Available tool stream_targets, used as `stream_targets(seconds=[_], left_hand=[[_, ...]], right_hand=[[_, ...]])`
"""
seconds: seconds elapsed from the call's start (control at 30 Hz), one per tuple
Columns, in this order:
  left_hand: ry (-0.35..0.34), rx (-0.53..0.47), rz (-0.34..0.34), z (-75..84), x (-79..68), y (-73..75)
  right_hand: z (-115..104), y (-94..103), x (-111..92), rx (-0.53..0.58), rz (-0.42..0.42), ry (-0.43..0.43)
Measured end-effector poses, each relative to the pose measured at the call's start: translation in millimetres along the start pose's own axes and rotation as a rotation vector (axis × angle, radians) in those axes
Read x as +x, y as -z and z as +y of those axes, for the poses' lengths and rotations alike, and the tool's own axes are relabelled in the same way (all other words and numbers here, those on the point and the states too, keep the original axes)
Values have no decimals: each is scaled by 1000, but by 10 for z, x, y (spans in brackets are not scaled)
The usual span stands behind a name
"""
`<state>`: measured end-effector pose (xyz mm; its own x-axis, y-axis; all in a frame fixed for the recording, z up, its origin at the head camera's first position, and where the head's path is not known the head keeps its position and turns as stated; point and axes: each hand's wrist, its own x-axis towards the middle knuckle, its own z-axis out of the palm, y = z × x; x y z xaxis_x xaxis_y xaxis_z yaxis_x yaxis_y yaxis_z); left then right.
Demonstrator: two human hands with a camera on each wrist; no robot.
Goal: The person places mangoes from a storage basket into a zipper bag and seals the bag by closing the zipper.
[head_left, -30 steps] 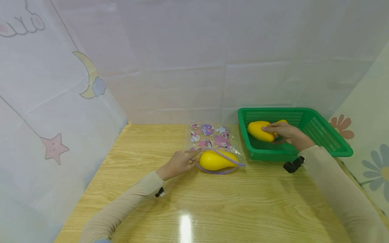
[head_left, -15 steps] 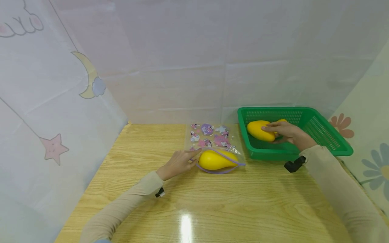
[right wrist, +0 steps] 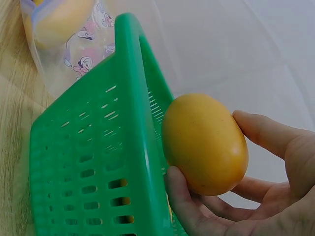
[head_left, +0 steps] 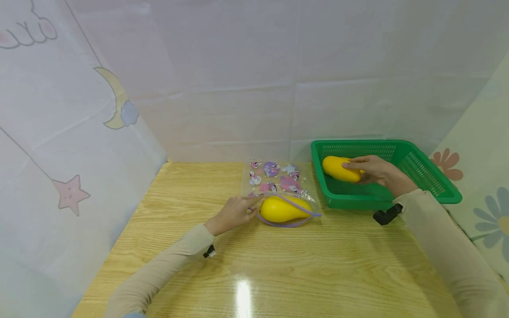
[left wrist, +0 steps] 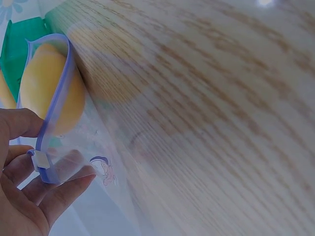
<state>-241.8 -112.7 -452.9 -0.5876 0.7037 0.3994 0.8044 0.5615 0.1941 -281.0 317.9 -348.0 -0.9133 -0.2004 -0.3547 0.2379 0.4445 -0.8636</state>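
My left hand [head_left: 234,214] pinches the purple zip edge of a clear printed zip bag [head_left: 278,176] at its left corner, near the white slider [left wrist: 41,160]. The bag's mouth gapes toward me. A plump yellow fruit [head_left: 282,209], tapered to the right, lies inside that mouth. Over the green basket [head_left: 358,202], my right hand [head_left: 377,172] grips a yellow mango [head_left: 339,168] between thumb and fingers. In the right wrist view the mango stands beside the basket's rim, its rounded end toward the camera. More yellow shows through the basket's slots below.
The basket stands at the back right of the wooden table [head_left: 302,269], just right of the bag. A pale backdrop sheet [head_left: 222,88] rises behind the table's far edge, and a flower-printed sheet [head_left: 491,176] stands close on the right.
The mango in my right hand has risen slightly and turned a little; the yellow fruit behind it in the basket is now hidden in the head view. My left hand and the bag have stayed still.
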Motion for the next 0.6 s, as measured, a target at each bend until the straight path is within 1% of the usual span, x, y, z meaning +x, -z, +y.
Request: stream_targets(seconds=[0.23, 0.6], left_hand=[[-8, 27, 6, 2, 0, 1], [2, 23, -5, 6, -1, 3]], right_hand=[[-28, -13, -6, 3, -17, 15], [-60, -43, -23, 1, -24, 26]])
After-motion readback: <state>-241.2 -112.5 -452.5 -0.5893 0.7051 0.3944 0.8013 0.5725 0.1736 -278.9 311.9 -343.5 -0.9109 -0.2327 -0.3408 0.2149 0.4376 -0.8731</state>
